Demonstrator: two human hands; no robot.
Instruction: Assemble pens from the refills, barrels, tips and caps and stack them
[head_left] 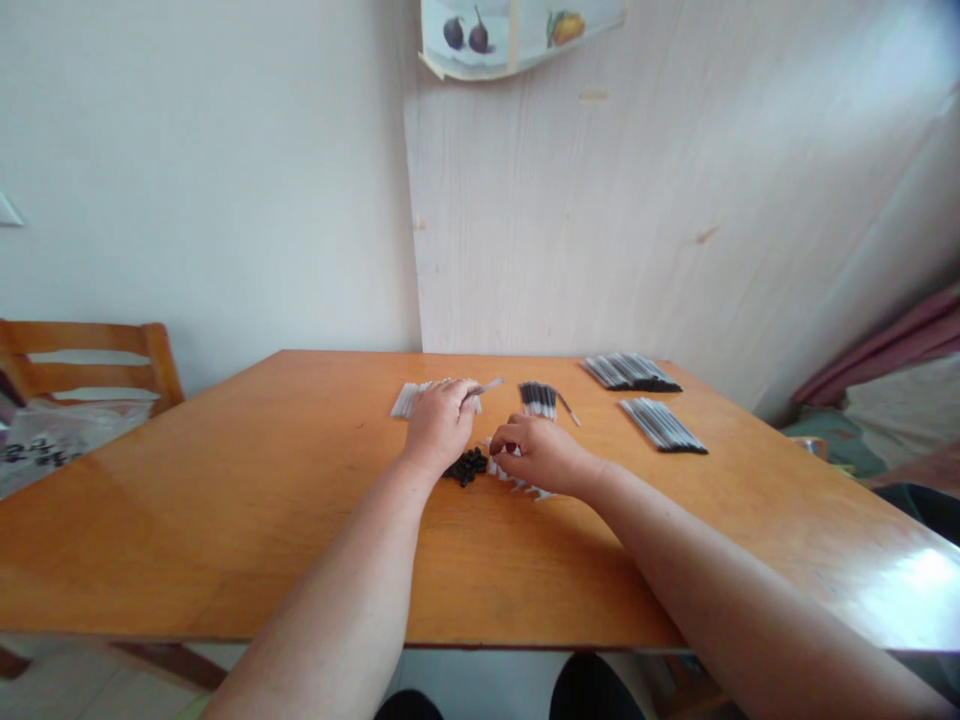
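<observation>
Two stacks of clear, black-ended pens (664, 427) lie at the wooden table's (300, 500) far right. Nearer the middle sit a bundle of black-and-white refills (538, 399) and, just beside it, one loose refill (568, 408). The left hand (442, 420) pinches a clear tube (492, 384) and blocks part of the tube row (405, 401); its wrist overlaps the small black caps (468, 467). The right hand's (536, 452) fingers curl over small white pieces (540, 493); whether they grip one, I cannot tell. By the chair (90, 338), a see-through plastic bag (90, 425) shows dark marks, print or contents being unclear.
</observation>
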